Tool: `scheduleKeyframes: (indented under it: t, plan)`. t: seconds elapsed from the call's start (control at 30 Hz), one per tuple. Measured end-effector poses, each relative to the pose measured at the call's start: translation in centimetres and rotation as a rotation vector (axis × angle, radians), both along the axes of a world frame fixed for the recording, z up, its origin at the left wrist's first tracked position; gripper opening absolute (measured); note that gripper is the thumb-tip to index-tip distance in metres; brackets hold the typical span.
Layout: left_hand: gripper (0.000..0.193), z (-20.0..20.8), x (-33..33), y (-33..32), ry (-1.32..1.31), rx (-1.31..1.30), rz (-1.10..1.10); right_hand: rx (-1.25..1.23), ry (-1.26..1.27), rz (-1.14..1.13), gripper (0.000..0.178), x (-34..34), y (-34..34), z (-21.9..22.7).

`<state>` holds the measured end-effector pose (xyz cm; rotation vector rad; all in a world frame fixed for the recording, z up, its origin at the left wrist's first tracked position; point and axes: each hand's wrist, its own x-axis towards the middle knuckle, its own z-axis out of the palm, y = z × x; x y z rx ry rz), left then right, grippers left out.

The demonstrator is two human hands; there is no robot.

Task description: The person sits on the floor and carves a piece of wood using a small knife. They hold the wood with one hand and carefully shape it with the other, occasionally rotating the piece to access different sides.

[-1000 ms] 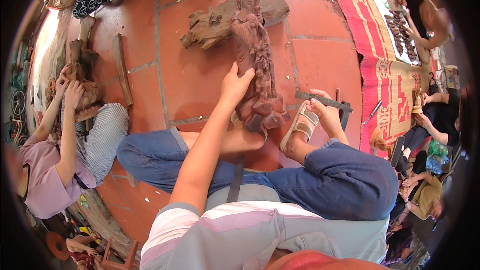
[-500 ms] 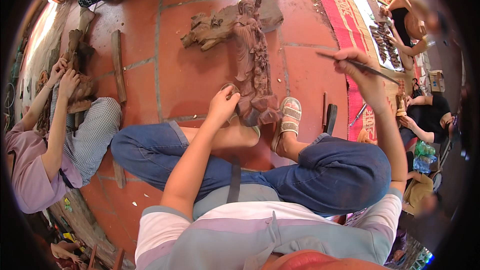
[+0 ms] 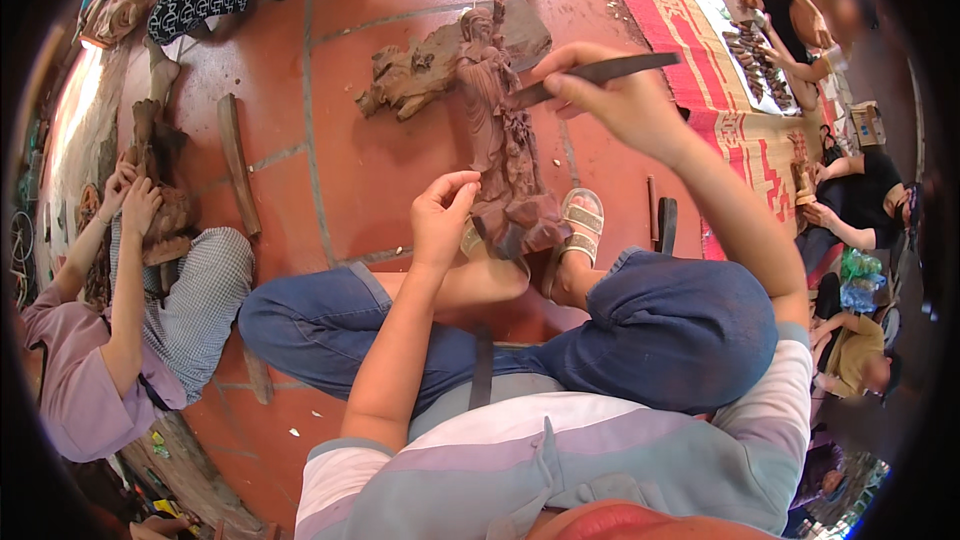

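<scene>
A carved reddish-brown wooden statue (image 3: 490,145) of a robed figure stands on a rocky carved base between my feet, with a rough piece of driftwood (image 3: 420,70) behind it. My right hand (image 3: 610,95) is closed on a slim, dark, flat file-like tool (image 3: 635,66). Its left end overlaps the statue's upper body; whether it touches, I cannot tell. Close to the statue's lower left side, my left hand (image 3: 445,215) is bent, with thumb and forefinger drawn together. Anything between those fingers is hidden.
A long wood strip (image 3: 238,165) lies left on the red tiles, near a person handling a carved wood piece (image 3: 165,205). A red patterned mat (image 3: 690,50) stretches right, with people and small carvings. Two thin tools (image 3: 665,225) lie beside my right knee.
My right hand has swung left with the dark tool, from above the mat to the statue's upper body. My left hand has shifted slightly down and left, near the base.
</scene>
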<state>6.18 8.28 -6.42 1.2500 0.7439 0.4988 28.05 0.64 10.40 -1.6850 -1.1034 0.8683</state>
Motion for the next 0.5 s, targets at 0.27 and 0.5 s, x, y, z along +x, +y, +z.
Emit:
scheduleKeyframes:
  t: [0.27, 0.5]
  plan:
    - [0.014, 3.1, 2.0, 1.6, 0.071, 0.014, -0.005, 0.15, 0.363, -0.284, 0.016, 2.7, 0.1, -9.0]
    - [0.016, 2.0, 3.5, 1.2, 0.101, 0.085, -0.03, 0.272, 0.61, -0.42, 0.026, 2.4, -0.1, -12.2]
